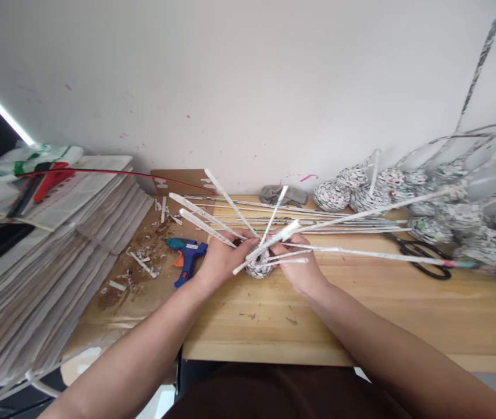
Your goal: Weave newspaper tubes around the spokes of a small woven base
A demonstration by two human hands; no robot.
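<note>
Between my two hands, just above the wooden table, is a small woven newspaper ball with several rolled paper tubes fanning out from its top. My left hand grips its left side, fingers closed around the bases of the tubes. On the other side my right hand is closed at the weave, with paper tubes crossing over its fingers. Two long paper tubes stretch from the ball far to the right. Part of the ball and some fingertips are hidden behind the tubes.
A blue hot glue gun lies left of my hands, near paper scraps. Stacked newspapers fill the left side. Loose paper tubes lie behind my hands. Black scissors and several woven paper balls are at right.
</note>
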